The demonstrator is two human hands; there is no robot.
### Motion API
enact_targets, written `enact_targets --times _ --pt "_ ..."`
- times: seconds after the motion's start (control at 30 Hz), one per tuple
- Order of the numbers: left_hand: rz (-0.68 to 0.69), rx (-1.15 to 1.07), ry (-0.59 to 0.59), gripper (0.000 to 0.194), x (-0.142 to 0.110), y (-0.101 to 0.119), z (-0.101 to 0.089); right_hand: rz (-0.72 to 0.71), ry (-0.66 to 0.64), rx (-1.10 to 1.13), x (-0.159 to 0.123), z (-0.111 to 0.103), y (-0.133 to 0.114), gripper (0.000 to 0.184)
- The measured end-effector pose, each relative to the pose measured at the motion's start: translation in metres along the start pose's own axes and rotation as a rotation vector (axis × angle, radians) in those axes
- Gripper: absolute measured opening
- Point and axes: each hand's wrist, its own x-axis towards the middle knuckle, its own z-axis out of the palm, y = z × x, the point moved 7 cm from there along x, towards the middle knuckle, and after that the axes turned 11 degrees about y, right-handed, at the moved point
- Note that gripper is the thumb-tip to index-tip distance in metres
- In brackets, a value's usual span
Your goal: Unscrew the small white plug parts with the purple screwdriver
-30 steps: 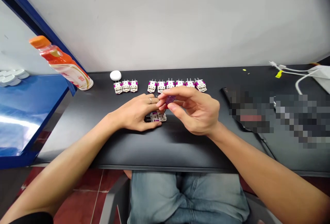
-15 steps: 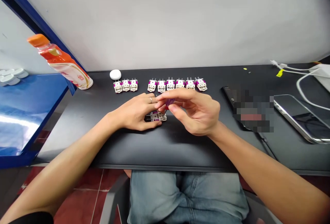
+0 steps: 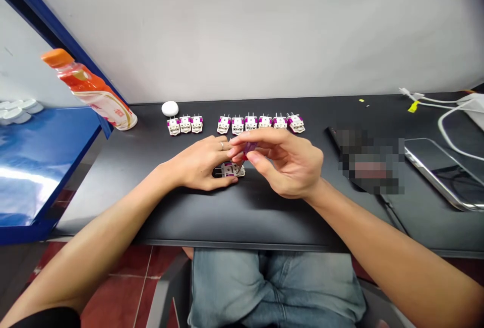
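My left hand rests on the black tabletop, its thumb and fingers closed around the sides of a white and purple plug adapter. The adapter lies flat, metal pins to the left. Above it, my right hand pinches a small screwdriver with a purple and red translucent handle. Its thin shaft slants down to the adapter's right part, and the tip appears to touch there. Fingers cover part of the handle. Behind my hands, a row of similar adapters stands with pins pointing up; a shorter group of three adapters is further left.
A white rounded case sits behind the left group. An orange-capped bottle stands at the back left. On the right lie a partly blurred dark device with a cable, a phone and white cables.
Almost nothing differs. My right hand and the screwdriver stay over the adapter, with at most a slight shift at the handle. My left hand keeps its hold.
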Motion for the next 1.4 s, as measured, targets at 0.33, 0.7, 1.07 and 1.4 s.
enact_targets --times 0.33,0.7,1.07,1.4 --pt "-0.026 0.015 -0.029 0.025 0.000 -0.002 0.002 0.035 -0.006 -0.014 -0.002 -0.001 0.004 0.038" --pt "-0.018 0.023 -0.016 0.019 0.002 0.001 -0.001 0.039 -0.029 0.028 -0.002 0.002 0.004 0.045" --pt "-0.033 0.000 -0.010 0.029 -0.001 -0.002 0.000 -0.146 -0.057 -0.180 0.011 0.001 -0.007 0.049" --pt "-0.007 -0.044 0.035 0.020 0.002 0.002 -0.003 0.036 -0.106 0.005 0.005 0.003 0.004 0.053"
